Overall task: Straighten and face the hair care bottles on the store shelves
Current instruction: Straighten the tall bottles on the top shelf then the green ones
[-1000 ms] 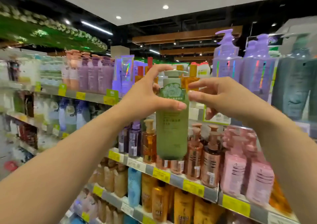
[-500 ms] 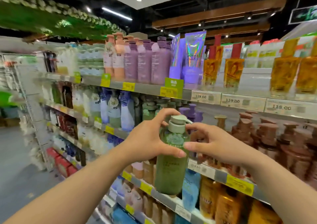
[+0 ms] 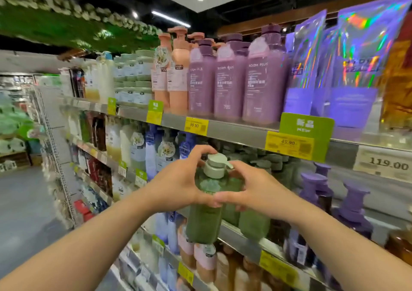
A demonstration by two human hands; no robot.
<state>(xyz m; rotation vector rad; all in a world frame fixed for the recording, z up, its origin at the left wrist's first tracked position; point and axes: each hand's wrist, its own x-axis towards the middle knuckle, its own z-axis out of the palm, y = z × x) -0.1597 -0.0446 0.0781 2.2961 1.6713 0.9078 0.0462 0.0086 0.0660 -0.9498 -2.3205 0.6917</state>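
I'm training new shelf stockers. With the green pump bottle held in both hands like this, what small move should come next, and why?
Probably ease the green pump bottle back and down into the row of matching green bottles on the middle shelf. Both the left hand and right hand grip its shoulders, and its base hangs in front of the shelf edge, not yet seated.
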